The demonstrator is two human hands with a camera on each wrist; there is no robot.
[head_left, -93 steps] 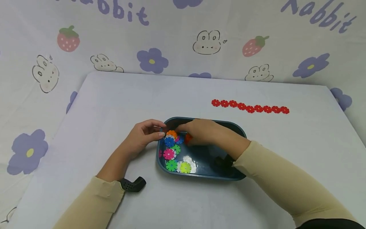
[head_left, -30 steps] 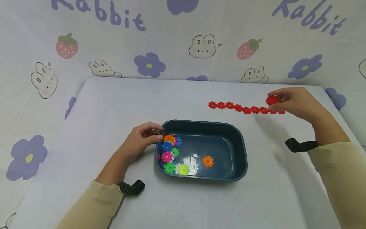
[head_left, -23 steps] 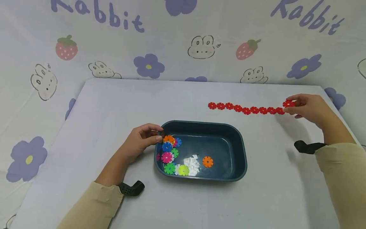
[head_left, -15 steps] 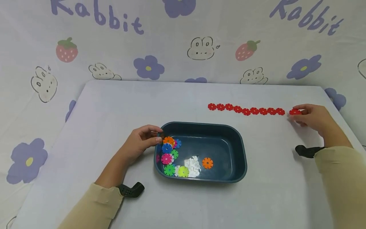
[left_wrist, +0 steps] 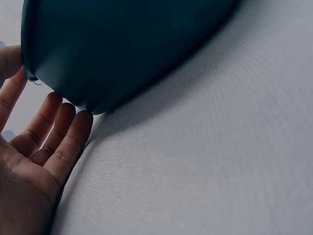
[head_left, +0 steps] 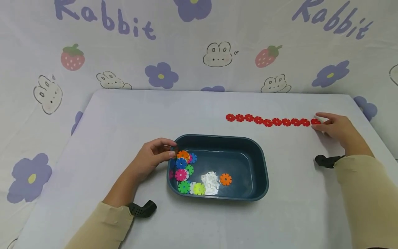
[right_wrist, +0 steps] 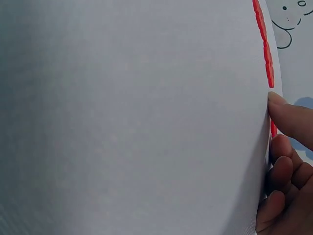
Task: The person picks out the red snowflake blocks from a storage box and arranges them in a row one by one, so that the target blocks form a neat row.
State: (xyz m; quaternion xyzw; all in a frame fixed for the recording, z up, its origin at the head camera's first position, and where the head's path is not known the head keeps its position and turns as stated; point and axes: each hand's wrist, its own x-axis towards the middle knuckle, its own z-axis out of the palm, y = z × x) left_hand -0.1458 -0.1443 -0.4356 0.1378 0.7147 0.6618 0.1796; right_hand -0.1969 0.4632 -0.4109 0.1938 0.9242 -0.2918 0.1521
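Observation:
In the head view my left hand [head_left: 154, 154] grips the left rim of a dark blue-green tray [head_left: 264, 173], thumb and fingers at its corner. The left wrist view shows fingertips [left_wrist: 83, 117] against the tray's outer wall. At the back right, my right hand [head_left: 339, 129] is around a red notched disc [head_left: 315, 121] on the table. Its thumb touches the disc's near edge; the index finger stands off the far edge. That disc is at the right end of a row of red notched discs [head_left: 276, 122]. Whether it touches its neighbour I cannot tell.
Blue, pink, green, white and yellow discs are bunched at the tray's left side, among them a pink disc [head_left: 181, 175]. A lone orange disc [head_left: 225, 179] lies right of them. Behind the white table [head_left: 140, 107] hangs a patterned cloth [head_left: 118, 52].
My right hand brought a red disc from the tray to the row's right end, set it down and slid it left; its index finger moved off. The left hand keeps its place.

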